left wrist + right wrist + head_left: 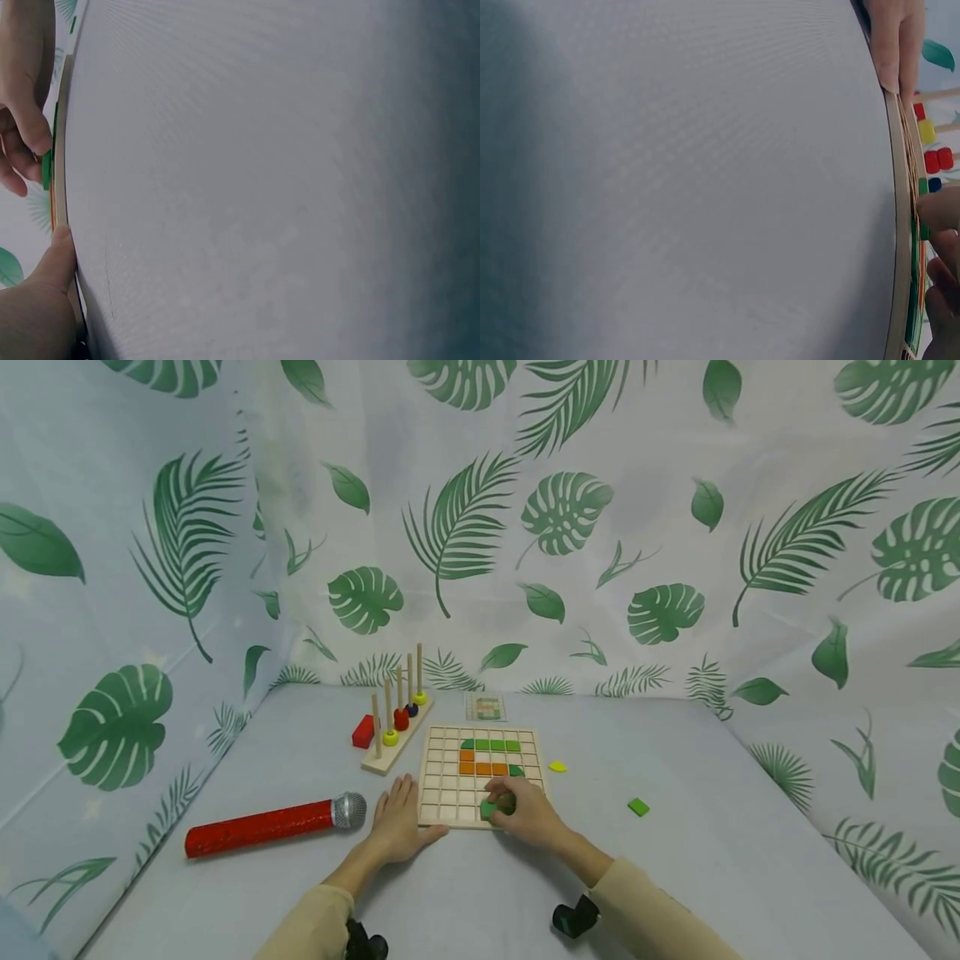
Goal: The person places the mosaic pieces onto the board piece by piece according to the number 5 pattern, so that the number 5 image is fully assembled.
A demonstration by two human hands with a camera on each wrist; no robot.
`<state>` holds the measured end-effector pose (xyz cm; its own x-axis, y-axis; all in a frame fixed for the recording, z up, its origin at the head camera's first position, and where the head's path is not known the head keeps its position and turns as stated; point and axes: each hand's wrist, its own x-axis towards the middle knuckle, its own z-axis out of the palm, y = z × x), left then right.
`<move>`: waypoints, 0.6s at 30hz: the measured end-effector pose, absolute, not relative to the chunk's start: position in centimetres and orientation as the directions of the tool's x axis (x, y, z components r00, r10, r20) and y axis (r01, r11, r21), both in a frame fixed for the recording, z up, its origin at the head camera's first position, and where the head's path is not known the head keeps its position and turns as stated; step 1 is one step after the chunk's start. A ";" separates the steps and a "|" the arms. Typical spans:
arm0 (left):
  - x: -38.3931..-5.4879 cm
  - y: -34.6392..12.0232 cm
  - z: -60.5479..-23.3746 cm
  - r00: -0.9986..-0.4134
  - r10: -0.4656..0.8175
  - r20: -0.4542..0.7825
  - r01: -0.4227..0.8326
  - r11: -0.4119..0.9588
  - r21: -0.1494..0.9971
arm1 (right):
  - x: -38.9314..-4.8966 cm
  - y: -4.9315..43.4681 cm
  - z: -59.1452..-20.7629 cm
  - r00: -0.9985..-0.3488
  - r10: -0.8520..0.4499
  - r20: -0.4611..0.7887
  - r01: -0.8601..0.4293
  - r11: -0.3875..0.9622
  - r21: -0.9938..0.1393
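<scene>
A square wooden grid board [442, 785] lies on the table, with green and orange tiles [487, 768] set in its upper right cells. My right hand [532, 814] is over the board's lower right and pinches a green tile [488, 810] between thumb and fingers. Part of that tile is hidden by the fingers; the left wrist view shows the held green tile [46, 171] tilted up at the board. My left hand [397, 827] rests at the board's lower left corner, fingers straight along the left side and thumb by the front edge.
Left of the board lies a red microphone [262, 828]. Behind it stand a peg stacker [397, 747] with beads and a red block [363, 732]. A pattern card [486, 707] lies behind the board. Right of it are a yellow piece [557, 767] and a green tile [638, 807].
</scene>
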<state>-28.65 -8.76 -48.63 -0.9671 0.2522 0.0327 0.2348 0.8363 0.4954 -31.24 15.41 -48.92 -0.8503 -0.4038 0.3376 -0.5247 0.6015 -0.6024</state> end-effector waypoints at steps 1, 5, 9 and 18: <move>-28.7 -8.8 -48.7 -0.967 0.252 0.032 0.234 0.838 0.493 | -31.2 15.3 -48.9 -0.849 -0.414 0.328 -0.526 0.600 -0.603; -28.8 -8.7 -48.7 -0.967 0.252 0.028 0.232 0.839 0.492 | -31.1 15.1 -48.9 -0.845 -0.436 0.311 -0.530 0.603 -0.596; -28.9 -8.7 -48.6 -0.968 0.251 0.023 0.230 0.839 0.493 | -31.0 14.9 -48.8 -0.843 -0.429 0.323 -0.534 0.607 -0.589; -28.8 -8.7 -48.6 -0.970 0.244 0.023 0.223 0.839 0.496 | -30.9 14.8 -48.9 -0.851 -0.409 0.329 -0.524 0.617 -0.587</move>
